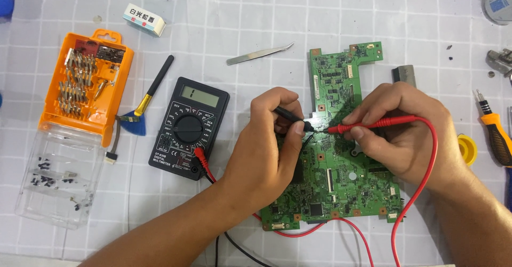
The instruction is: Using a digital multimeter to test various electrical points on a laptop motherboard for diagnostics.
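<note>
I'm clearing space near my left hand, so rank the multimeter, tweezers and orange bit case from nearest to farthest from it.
1. multimeter, just left of the left hand.
2. tweezers, above the hand, toward the table's far side.
3. orange bit case, far left.

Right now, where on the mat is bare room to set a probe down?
Bare patches: between the tweezers and the multimeter; and the top strip right of the circuit board. Crowded: around the left hand with the black probe, the right hand with the red probe, and the orange bit case.
</note>
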